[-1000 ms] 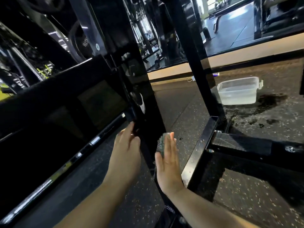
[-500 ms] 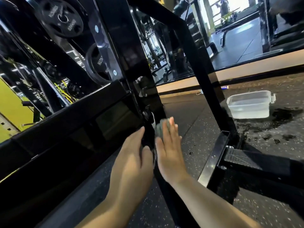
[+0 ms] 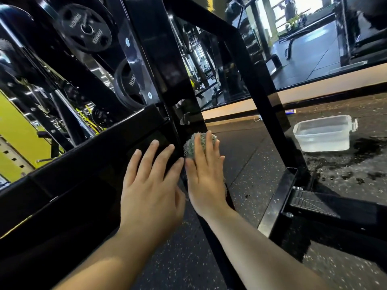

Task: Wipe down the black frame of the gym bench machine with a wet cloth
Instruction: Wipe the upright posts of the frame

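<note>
Both bare forearms are reaching forward and up from the bottom edge, running nearly parallel. The left hand (image 3: 150, 185) is lying flat with its fingers straight and slightly spread. The right hand (image 3: 206, 174) is pressing flat too (fingers straight, held together), its thumb nearly touching the left hand.
</note>
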`<action>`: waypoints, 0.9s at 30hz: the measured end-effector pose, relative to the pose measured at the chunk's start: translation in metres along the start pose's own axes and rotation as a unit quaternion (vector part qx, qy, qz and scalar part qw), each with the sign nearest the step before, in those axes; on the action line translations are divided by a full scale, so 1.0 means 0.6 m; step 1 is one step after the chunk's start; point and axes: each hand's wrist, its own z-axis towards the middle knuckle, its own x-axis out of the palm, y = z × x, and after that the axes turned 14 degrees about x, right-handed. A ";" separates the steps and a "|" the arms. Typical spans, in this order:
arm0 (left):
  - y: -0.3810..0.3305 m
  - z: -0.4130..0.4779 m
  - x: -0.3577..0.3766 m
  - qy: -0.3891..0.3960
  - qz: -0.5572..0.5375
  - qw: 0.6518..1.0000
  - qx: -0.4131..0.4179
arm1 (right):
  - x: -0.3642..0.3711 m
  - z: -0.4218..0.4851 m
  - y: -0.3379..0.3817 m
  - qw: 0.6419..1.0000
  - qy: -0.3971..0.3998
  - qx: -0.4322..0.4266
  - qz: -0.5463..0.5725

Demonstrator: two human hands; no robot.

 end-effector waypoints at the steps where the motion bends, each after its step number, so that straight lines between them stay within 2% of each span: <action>1: -0.003 0.000 0.001 -0.003 0.000 1.000 -0.003 | 0.006 -0.016 -0.020 1.000 -0.008 -0.017 -0.025; 4: -0.008 -0.001 0.007 -0.002 0.003 1.000 0.001 | 0.013 -0.069 -0.087 0.997 0.011 0.017 -0.072; 7: -0.006 0.002 0.012 0.009 0.020 1.000 0.008 | -0.003 -0.037 -0.062 0.996 0.020 0.067 -0.056; 11: -0.011 0.005 0.015 0.008 0.035 0.999 0.001 | -0.016 0.035 0.016 1.000 -0.010 0.010 -0.015; 15: -0.012 -0.002 0.019 0.002 0.029 1.000 0.005 | 0.016 -0.013 -0.050 0.996 -0.055 -0.048 -0.054; 17: -0.009 -0.002 0.020 -0.004 0.028 1.000 0.006 | 0.022 -0.042 -0.086 0.995 -0.050 -0.045 -0.074; 20: -0.007 0.000 0.018 -0.008 0.023 1.000 0.004 | 0.007 -0.024 -0.060 0.999 -0.020 -0.004 -0.048; 24: -0.009 0.004 0.016 -0.023 0.011 1.000 -0.011 | -0.011 0.035 0.021 0.999 -0.022 -0.022 -0.012; 27: -0.011 0.003 0.016 -0.026 0.000 1.000 -0.013 | 0.004 0.027 -0.009 0.997 -0.044 -0.065 -0.008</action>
